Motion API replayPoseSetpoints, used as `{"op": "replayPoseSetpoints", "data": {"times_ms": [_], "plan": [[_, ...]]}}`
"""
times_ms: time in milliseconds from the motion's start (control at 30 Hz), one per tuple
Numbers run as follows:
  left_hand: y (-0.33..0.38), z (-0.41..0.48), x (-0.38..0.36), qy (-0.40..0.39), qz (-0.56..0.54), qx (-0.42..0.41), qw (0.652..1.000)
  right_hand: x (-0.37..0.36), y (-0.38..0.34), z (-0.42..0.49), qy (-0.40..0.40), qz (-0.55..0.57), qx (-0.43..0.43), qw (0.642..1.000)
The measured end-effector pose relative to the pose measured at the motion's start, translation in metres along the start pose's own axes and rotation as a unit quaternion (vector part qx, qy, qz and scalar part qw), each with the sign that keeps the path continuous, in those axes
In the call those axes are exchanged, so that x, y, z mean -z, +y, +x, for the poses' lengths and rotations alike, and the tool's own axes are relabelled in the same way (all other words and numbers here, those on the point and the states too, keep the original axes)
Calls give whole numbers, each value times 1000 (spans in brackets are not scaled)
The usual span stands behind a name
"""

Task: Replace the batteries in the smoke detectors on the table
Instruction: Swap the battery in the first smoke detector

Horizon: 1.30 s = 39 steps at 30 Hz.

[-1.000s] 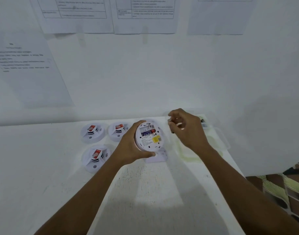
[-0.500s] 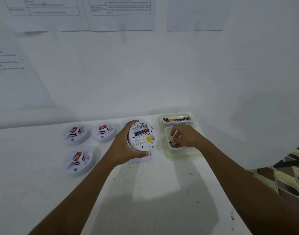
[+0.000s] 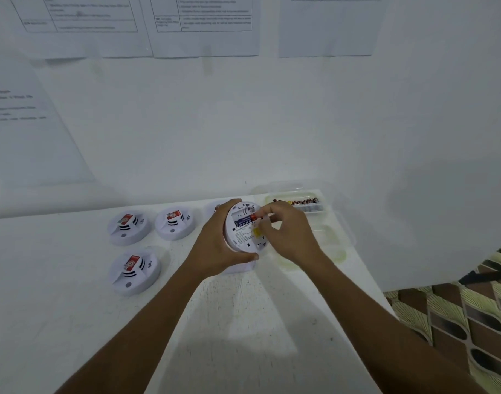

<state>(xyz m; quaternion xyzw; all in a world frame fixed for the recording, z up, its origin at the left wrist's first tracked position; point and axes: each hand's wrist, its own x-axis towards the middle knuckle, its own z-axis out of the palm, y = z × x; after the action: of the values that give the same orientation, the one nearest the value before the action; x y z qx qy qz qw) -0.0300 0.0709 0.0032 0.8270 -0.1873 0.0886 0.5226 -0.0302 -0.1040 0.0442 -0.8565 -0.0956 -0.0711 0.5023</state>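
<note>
— Left hand?
— The left hand [image 3: 215, 243] curls round the round white plastic smoke detector [image 3: 243, 233], held tilted above the white table [image 3: 243, 322].
— Right?
— The right hand [image 3: 289, 234] pinches a red-ended cylindrical battery [image 3: 253, 217] at the detector's open back.

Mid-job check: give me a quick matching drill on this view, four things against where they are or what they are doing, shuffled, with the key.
Things
1. left hand
2. right hand
3. battery tub
4. front-left detector

States
A. lies face up on the table, red tag on top
B. pinches a battery at the held detector's open compartment
C. sits at the table's far right corner, row of batteries inside
D. grips the held detector by its rim, back side up

Pairs: 1-D, 2-B, 3-C, 4-A
</note>
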Motion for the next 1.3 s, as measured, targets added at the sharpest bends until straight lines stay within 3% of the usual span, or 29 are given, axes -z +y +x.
{"op": "replayPoseSetpoints", "data": {"times_ms": [200, 600, 700, 867, 1067, 1200, 1300], "plan": [[-9, -6, 3, -6, 5, 5, 1000, -21, -15, -8, 82, 55, -74, 992], [-10, -5, 10, 16, 11, 4, 1000, -41, -25, -3, 74, 112, -156, 979], [-12, -4, 14, 28, 12, -8, 1000, -40, -23, -5, 82, 118, -136, 980], [-4, 2, 9, 20, 10, -9, 1000, -33, -24, -7, 167, 30, 1, 986], [-14, 4, 0, 5, 28, 2, 1000, 1, -10, 6, 147, 85, -8, 985], [-19, 0, 7, 20, 10, 8, 1000, 45, 30, 17, 95, -18, -84, 992], [-19, 2, 4, 21, 12, 16, 1000, 63, 53, 27, -3, -159, -111, 981]]}}
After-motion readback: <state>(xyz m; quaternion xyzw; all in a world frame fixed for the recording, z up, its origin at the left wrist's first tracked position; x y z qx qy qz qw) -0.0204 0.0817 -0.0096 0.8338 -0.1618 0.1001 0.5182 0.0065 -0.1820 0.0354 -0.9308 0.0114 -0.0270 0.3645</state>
